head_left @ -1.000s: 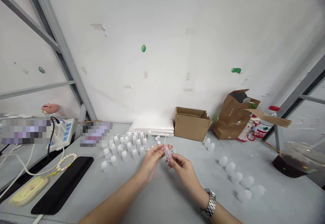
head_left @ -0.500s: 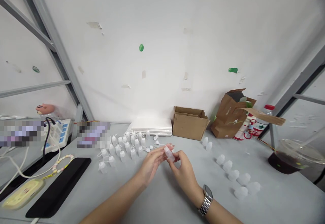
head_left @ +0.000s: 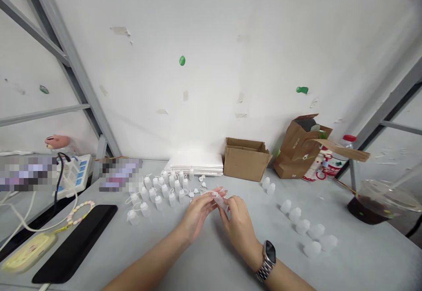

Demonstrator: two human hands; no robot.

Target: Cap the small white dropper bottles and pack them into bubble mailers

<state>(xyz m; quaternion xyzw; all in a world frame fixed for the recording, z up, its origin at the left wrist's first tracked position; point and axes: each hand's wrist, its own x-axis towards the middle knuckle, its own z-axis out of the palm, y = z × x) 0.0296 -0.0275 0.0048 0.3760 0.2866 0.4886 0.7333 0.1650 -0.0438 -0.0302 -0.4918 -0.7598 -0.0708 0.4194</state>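
Note:
A small translucent plastic bottle [head_left: 220,201] is held tilted between my two hands over the grey table. My left hand [head_left: 198,212] has its fingertips closed around the neck end, and a thin white strap shows there. My right hand [head_left: 236,218] pinches the body of the bottle from the right; a watch sits on that wrist. To the left stand several small white-capped bottles [head_left: 158,202] with looped straps. Just behind my left hand lie several loose white caps [head_left: 195,190]. On the right, several capless translucent bottles [head_left: 302,226] form a loose line.
Against the wall are a white stack [head_left: 198,164], an open cardboard box [head_left: 246,161] and a brown paper bag [head_left: 296,150]. A lidded drink cup [head_left: 371,207] stands far right. At left lie a black pad [head_left: 77,242], a yellow case [head_left: 29,251] and a power strip [head_left: 74,174].
My right hand has turned slightly, with its fingers now further over the bottle. My left hand keeps its hold. The standing bottles have not moved.

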